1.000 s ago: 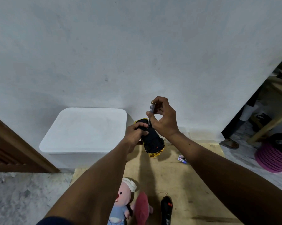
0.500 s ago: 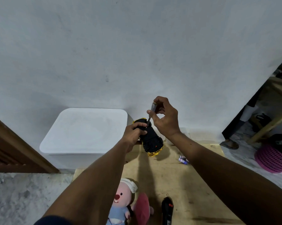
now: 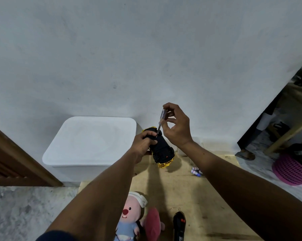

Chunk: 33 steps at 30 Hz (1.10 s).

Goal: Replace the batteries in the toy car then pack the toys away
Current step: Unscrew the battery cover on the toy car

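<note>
Black-and-gold toy car (image 3: 161, 148), white bin (image 3: 91, 141)

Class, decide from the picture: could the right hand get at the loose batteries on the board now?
Probably not at once: the right hand pinches the screwdriver, its tip at the toy car. The batteries lie uncovered close by, so once the hand is freed, likely yes.
</note>
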### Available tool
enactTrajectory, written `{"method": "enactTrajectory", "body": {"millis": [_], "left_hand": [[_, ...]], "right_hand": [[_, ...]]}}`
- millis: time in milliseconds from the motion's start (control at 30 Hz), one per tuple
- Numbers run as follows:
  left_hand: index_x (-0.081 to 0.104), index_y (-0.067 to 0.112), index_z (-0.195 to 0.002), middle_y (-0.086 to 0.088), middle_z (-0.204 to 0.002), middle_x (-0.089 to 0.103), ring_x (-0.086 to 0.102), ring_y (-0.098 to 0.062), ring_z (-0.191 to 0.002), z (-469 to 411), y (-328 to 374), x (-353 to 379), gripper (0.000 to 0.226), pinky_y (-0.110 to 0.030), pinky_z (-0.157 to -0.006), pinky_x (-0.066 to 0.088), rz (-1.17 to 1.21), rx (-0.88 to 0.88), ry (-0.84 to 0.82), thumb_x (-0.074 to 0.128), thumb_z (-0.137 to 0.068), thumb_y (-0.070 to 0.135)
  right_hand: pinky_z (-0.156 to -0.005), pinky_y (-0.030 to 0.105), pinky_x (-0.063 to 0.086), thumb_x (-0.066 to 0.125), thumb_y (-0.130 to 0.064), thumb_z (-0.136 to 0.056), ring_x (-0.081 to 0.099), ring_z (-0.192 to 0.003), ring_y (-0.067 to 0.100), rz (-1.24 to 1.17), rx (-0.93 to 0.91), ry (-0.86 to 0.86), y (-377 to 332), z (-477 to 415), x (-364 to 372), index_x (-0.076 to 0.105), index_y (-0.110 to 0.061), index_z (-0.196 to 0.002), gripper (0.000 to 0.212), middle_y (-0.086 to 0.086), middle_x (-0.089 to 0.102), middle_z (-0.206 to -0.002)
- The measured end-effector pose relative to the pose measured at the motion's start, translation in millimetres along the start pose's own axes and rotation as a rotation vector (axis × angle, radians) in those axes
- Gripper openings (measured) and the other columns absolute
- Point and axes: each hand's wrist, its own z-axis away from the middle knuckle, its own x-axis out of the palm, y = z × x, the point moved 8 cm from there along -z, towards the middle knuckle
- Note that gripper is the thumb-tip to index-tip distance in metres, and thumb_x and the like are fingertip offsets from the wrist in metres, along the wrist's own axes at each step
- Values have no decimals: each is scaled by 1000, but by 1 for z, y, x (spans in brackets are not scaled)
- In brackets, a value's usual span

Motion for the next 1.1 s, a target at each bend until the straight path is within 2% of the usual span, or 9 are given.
{"method": "enactTrajectory", "body": {"millis": [167, 267, 367, 500, 633, 767, 933, 1000, 1100], "left_hand": [[73, 21, -97, -9, -114, 66, 61, -28, -100, 2, 0, 0, 35, -43, -76, 59, -10, -10, -10, 58, -83, -8], [71, 20, -94, -6, -107, 66, 60, -26, -95, 4, 0, 4, 33, -41, -74, 57, -22, -10, -18, 58, -83, -8], [69, 19, -93, -5, -100, 65, 60, -25, -92, 6, 0, 9, 31, -42, -76, 56, -21, -4, -30, 57, -83, -7], [67, 18, -95, -6, -102, 65, 61, -24, -91, 8, 2, 8, 30, -42, -74, 56, -11, 9, -33, 56, -83, -7], [66, 19, -94, -5, -101, 65, 59, -23, -87, 9, 4, 7, 30, -41, -75, 55, -5, 8, -22, 56, -84, -8], [65, 19, -92, -6, -103, 64, 59, -23, -88, 9, 5, 5, 30, -41, -74, 55, 2, 7, -10, 56, -84, -8], [71, 20, -100, -7, -110, 66, 62, -26, -95, 10, 4, 3, 35, -47, -80, 58, 3, -1, -12, 57, -84, -8], [71, 19, -99, -6, -105, 66, 61, -24, -91, 12, 4, 2, 34, -42, -74, 59, 1, -4, -6, 57, -85, -9], [69, 19, -94, -6, -102, 65, 59, -23, -88, 12, 4, 4, 32, -39, -71, 57, -4, -4, -9, 57, -85, -9]], "right_hand": [[-80, 22, 56, 78, -5, -80, 69, -83, 15, -7, 15, 23, -1, -1, -3, 56, -16, -109, 38, -1, 69, -91], [-83, 29, 58, 70, -1, -84, 71, -92, 12, -27, 42, 0, 1, 1, 1, 55, -16, -113, 35, 0, 72, -101], [-85, 33, 58, 66, 0, -86, 70, -90, 14, -22, 28, -5, -3, 3, 4, 56, -13, -116, 34, 0, 70, -108], [-84, 29, 56, 79, -10, -80, 67, -82, 13, -10, 23, 22, -7, 3, 3, 63, -18, -115, 38, -6, 67, -102], [-74, 35, 59, 74, -1, -81, 62, -73, 15, -20, 33, 68, -5, 3, 0, 67, -16, -118, 40, -1, 63, -96], [-74, 35, 60, 63, 4, -86, 64, -80, 13, -32, 23, 42, -8, 5, 1, 63, -13, -122, 40, -6, 67, -98], [-79, 32, 57, 79, -6, -79, 67, -80, 14, -17, 34, 46, -6, 3, -3, 63, -17, -111, 38, -5, 65, -99], [-77, 30, 59, 77, 1, -79, 65, -77, 11, -20, 24, 56, -4, 2, -5, 66, -12, -115, 39, -2, 59, -102], [-80, 30, 60, 68, 6, -84, 67, -86, 12, -36, 40, 42, -3, 2, -3, 64, -12, -124, 44, 3, 62, -103]]}}
